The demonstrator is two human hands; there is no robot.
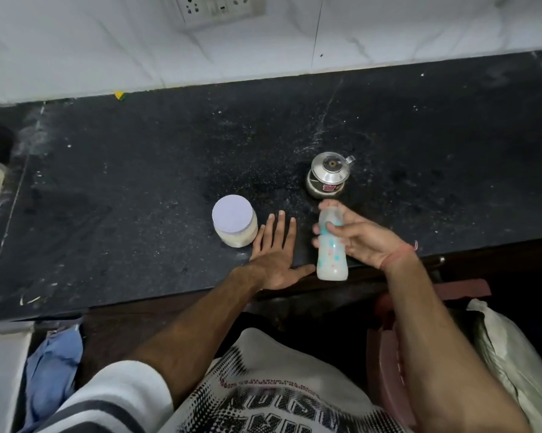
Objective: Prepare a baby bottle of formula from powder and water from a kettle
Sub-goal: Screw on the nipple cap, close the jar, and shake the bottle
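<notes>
Two hands share the work: the right hand (361,237) grips the capped baby bottle (331,245) above the desk (138,189) edge, the left hand (274,254) lies flat, fingers straight. Shaking looks right; keep the cap tight and stay well clear of the kettle (327,175) and formula jar (235,220).

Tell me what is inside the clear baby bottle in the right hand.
The clear baby bottle with teal print, gripped by the right hand, holds whitish liquid in its lower part. The fingers cover its upper middle, so the exact fill level cannot be seen.
</notes>
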